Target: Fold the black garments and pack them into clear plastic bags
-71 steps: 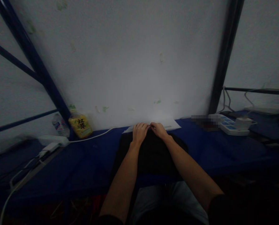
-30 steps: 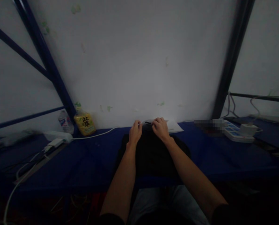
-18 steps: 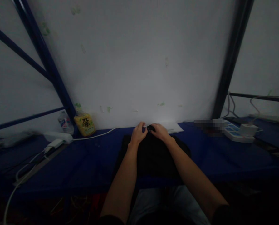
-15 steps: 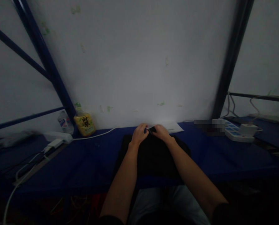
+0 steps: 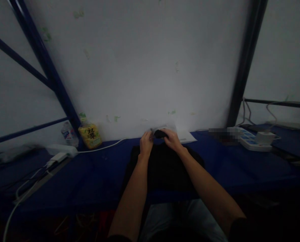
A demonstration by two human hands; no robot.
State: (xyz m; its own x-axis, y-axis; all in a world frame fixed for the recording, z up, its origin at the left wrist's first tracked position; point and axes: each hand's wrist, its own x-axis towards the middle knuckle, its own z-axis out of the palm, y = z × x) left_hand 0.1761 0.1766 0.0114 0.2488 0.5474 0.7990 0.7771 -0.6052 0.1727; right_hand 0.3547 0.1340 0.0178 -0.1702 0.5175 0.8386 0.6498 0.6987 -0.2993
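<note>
A black fabric item (image 5: 170,171), its exact kind too dark to make out, lies spread on the blue table in front of me. At its far edge my right hand (image 5: 172,138) grips a black piece of fabric (image 5: 160,133), raised above the rest. My left hand (image 5: 146,144) is just left of that piece, its fingers closed in a pinch. Whatever sits between the left fingertips is too small and dark to name. Behind the hands, white paper (image 5: 186,136) lies against the wall.
A yellow drink bottle (image 5: 91,134) and a clear bottle (image 5: 69,134) stand at the back left. A white power strip (image 5: 61,149) with cables lies at the left. On the right is another power strip (image 5: 250,139) with a plugged-in adapter (image 5: 265,137). Blue posts (image 5: 51,74) frame the table (image 5: 102,181).
My hands have moved slightly apart, the left one going left. The black fabric piece in my right hand is raised and shows more between the hands.
</note>
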